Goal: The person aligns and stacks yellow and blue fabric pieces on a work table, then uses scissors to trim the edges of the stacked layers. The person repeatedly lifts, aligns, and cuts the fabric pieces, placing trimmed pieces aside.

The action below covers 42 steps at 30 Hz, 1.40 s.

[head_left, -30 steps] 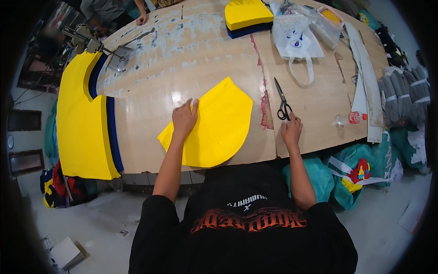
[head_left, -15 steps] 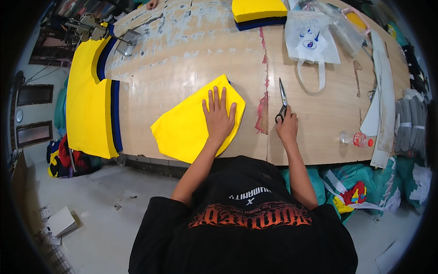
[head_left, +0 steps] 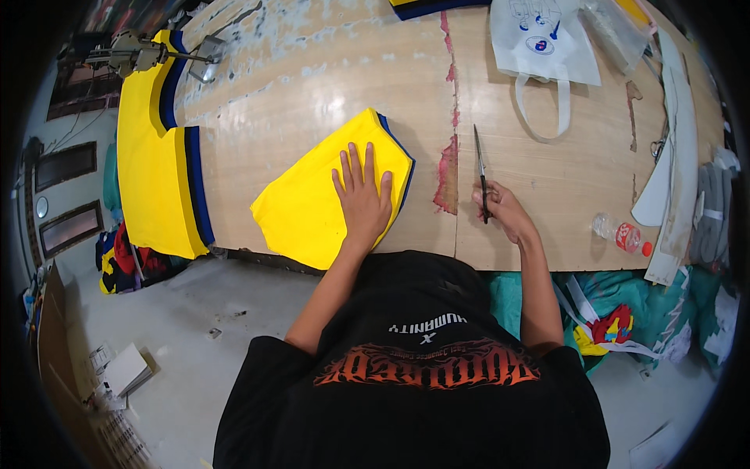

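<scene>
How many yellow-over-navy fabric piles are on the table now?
3: a middle pile under the left hand, a notched pile at the left, and a far pile cut off by the view's top edge. Others may be hidden.

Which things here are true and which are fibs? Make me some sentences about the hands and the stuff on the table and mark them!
1. The left hand rests on yellow fabric. True.
2. The right hand is empty. False: the right hand holds tailor's scissors.
3. Dark blue fabric peeks out along the yellow fabric's right edge. True.
4. The white tote bag hangs on a wall. False: the white tote bag lies on the table.
5. The plastic bottle lies on its side. True.
</scene>
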Each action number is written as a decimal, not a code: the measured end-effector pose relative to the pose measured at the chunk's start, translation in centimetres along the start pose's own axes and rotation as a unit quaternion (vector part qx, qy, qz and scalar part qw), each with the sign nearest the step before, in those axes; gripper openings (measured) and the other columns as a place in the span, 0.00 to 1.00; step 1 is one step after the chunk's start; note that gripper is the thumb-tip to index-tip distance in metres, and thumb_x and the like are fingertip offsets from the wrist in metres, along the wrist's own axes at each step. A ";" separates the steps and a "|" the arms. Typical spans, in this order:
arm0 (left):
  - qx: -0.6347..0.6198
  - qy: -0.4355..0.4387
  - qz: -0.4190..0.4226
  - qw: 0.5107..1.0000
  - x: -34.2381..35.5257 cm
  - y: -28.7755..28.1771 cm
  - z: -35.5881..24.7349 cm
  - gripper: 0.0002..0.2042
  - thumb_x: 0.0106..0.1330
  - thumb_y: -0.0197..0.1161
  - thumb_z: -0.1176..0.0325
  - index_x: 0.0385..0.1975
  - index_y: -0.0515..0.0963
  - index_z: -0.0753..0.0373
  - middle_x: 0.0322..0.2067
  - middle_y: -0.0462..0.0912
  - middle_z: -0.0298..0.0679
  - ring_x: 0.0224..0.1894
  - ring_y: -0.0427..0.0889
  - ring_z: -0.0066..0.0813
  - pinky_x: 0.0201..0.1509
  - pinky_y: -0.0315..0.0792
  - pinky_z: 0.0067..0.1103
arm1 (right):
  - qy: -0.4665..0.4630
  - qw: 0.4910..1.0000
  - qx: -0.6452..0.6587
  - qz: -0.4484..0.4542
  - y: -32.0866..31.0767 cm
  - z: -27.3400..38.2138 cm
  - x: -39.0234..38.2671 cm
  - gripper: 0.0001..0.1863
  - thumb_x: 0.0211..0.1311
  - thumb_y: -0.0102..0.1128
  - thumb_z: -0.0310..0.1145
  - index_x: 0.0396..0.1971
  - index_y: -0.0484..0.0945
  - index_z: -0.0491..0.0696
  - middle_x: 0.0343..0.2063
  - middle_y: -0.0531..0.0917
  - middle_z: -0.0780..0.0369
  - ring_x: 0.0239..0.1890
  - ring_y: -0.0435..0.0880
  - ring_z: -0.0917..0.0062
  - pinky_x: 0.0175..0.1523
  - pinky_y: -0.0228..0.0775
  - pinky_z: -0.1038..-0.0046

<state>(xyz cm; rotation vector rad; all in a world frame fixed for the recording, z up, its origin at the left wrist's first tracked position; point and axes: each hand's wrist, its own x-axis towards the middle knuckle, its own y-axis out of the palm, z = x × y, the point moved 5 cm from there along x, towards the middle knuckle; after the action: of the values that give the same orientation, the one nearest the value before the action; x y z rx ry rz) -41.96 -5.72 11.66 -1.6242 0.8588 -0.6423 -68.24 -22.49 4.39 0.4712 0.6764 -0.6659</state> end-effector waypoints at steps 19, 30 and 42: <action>-0.013 -0.020 -0.003 1.000 0.7 0.4 -1.7 0.35 0.84 0.49 0.44 0.85 0.58 0.54 0.86 0.45 0.53 0.88 0.40 0.56 0.85 0.32 0.59 | -0.102 0.916 -0.387 0.035 7.6 6.5 -2.3 0.37 0.55 0.80 0.66 0.51 0.83 0.52 0.29 0.84 0.61 0.34 0.85 0.62 0.42 0.74 0.60; -0.024 -0.015 -0.024 0.999 0.8 0.2 -1.8 0.35 0.84 0.51 0.44 0.84 0.59 0.55 0.85 0.49 0.56 0.87 0.45 0.59 0.84 0.36 0.61 | -0.196 0.919 -0.343 0.002 7.7 4.8 -1.7 0.30 0.63 0.81 0.52 0.53 0.82 0.46 0.31 0.90 0.58 0.28 0.84 0.68 0.39 0.76 0.66; -0.027 -0.016 -0.034 0.999 0.9 0.3 -1.6 0.35 0.82 0.54 0.44 0.83 0.61 0.54 0.85 0.50 0.55 0.87 0.46 0.58 0.83 0.38 0.61 | -0.121 0.933 -0.338 0.006 8.2 5.1 -2.6 0.30 0.59 0.85 0.52 0.53 0.84 0.49 0.24 0.83 0.65 0.25 0.75 0.79 0.36 0.69 0.71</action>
<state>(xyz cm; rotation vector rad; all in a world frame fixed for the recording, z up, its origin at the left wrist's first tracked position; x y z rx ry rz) -42.80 -7.39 11.69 -1.7135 0.8056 -0.6439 -61.99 -18.79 11.20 -0.2430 0.6217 -0.4301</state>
